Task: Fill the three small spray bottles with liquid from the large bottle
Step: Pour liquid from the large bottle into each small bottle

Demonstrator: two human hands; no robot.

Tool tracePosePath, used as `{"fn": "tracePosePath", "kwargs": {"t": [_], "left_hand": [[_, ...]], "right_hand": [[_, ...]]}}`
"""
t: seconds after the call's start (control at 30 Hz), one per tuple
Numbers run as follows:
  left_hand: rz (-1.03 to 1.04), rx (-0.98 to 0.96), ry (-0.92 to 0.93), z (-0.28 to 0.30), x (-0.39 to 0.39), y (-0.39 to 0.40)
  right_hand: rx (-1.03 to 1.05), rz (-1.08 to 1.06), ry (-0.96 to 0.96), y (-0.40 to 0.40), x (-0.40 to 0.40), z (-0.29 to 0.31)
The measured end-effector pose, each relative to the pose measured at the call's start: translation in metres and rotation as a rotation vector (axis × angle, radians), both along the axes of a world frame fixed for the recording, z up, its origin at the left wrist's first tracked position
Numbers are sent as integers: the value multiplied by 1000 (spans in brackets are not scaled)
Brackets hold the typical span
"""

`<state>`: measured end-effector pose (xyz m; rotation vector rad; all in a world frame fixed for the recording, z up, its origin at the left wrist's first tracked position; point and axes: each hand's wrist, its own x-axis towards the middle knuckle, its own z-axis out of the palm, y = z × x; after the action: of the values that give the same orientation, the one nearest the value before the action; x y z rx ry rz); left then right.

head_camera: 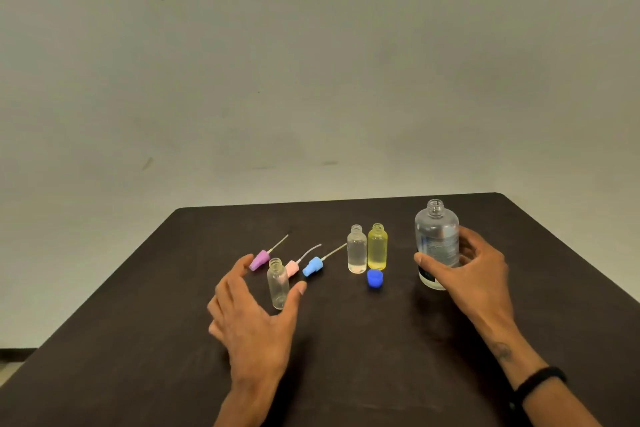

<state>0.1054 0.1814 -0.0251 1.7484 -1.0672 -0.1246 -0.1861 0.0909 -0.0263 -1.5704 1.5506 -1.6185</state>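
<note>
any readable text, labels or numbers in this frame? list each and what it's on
Nothing can be quoted.
Large bottle: printed label lines on the clear body and a dark band near the base, all too blurred and small to read; the right hand covers part of it.
Three small bottles, spray tops and blue cap: no print visible.
Black wristband: no marking visible.

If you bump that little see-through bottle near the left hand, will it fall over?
Probably yes. The little bottle is tall and thin and stands on a small base, so a push near its top would likely tip it. It looks nearly empty, so it is probably very light. It is round too, so once down it might roll across the table. The left hand is open around it.
</note>
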Motion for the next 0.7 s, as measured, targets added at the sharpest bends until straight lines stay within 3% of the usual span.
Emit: {"fn": "tracePosePath", "kwargs": {"t": [0.5,0.7], "left_hand": [[-79,179,78,-3,11,-17],[-241,-21,62,3,-15,-10]], "right_hand": [[1,20,-22,3,3,0],[-6,14,-22,5,7,3]]}}
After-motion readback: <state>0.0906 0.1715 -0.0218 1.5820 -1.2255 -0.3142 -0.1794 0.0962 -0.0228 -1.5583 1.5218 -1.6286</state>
